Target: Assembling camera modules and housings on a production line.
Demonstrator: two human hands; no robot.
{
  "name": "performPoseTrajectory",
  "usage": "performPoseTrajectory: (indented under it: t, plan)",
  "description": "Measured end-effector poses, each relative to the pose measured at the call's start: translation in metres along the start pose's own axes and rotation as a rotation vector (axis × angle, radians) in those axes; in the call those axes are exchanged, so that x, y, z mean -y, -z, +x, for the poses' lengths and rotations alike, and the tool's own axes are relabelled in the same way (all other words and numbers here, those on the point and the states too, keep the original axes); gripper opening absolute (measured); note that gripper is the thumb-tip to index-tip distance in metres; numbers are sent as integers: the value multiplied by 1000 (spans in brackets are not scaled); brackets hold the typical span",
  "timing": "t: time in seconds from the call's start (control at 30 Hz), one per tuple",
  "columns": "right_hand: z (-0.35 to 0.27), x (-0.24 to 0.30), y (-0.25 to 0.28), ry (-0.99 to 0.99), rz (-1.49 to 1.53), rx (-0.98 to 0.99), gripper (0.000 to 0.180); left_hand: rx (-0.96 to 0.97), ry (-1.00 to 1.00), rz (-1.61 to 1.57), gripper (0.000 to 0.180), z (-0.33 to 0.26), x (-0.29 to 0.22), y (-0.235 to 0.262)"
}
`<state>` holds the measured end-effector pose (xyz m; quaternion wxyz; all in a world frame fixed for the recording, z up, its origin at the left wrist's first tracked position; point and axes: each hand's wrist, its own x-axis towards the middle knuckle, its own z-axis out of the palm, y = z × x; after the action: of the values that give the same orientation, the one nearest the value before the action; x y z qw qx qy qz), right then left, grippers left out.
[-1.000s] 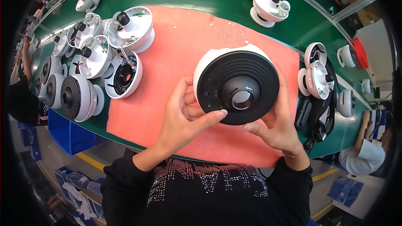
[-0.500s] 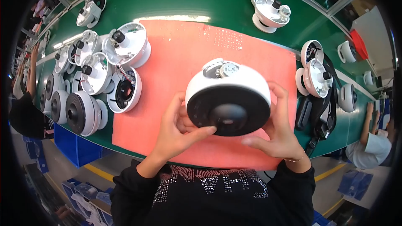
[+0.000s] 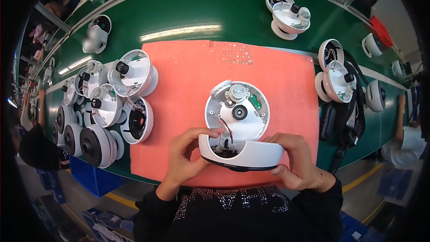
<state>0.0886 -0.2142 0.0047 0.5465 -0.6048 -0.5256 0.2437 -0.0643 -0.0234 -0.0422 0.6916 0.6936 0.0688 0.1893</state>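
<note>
Both my hands hold the white front shell (image 3: 257,153) of a round camera, its black face turned downward. My left hand (image 3: 184,154) grips its left end, with fingers behind near the thin wires. My right hand (image 3: 296,157) clasps the right end, thumb underneath. Through a cut-out in the shell's wall, dark inner parts and connectors show. Just beyond it, on the pink mat (image 3: 179,107), lies the open white rear shell (image 3: 248,126). Inside that are a black lens (image 3: 239,112), a silver round motor (image 3: 238,92) and a small green circuit board (image 3: 255,101). Reddish and dark wires run between the halves.
Several opened and closed white cameras (image 3: 102,145) crowd the green table's left. An opened one (image 3: 290,18) stands at the far side, another (image 3: 338,80) at right beside a black strap (image 3: 354,121). Small screws (image 3: 237,54) lie in rows on the mat's far part.
The camera, closed together with its black face toward me, is now parted into two halves. The rear shell lies on the mat; my hands have brought the front shell nearer and tipped it face down.
</note>
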Motion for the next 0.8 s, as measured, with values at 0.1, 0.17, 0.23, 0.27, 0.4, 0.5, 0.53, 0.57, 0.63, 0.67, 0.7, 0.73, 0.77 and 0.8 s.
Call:
performPoseTrajectory:
  t: [0.1,0.17,0.23,0.27,0.4,0.5,0.53,0.57,0.63,0.67,0.7,0.73,0.77,0.8]
  plan:
    - [3,-1,4,-17,-16,84,47,-63,5,78,43,3,-2,-2]
    - [6,-4,10,4,-55,145,49,-68,-57,95,41,3,0,0]
    - [8,-9,15,6,-18,227,50,-73,-106,107,41,0,2,0]
    - [12,-8,22,7,-20,224,50,-64,-51,96,41,-2,0,1]
    - [39,-24,50,-306,395,-152,52,-9,8,-81,45,9,-5,5]
    - [95,-88,87,-457,769,-515,54,13,30,-60,45,8,-9,9]
    - [110,-112,97,-496,889,-646,58,22,22,-65,45,9,-9,9]
    - [120,-130,112,-461,893,-768,61,26,38,-69,45,12,-9,7]
    - [138,-168,142,-411,974,-986,62,14,23,-33,41,11,-8,6]
    - [144,-189,156,-402,1047,-1091,60,22,23,-24,39,9,-6,7]
    - [145,-207,166,-329,1050,-1047,57,20,24,-10,37,6,-6,9]
    - [144,-226,175,-236,1039,-1072,56,29,19,17,35,3,-7,9]
    - [148,-224,172,-147,1025,-1094,55,17,18,20,35,2,-6,9]
    - [145,-220,172,-135,1062,-1062,55,2,60,-3,36,2,-6,8]
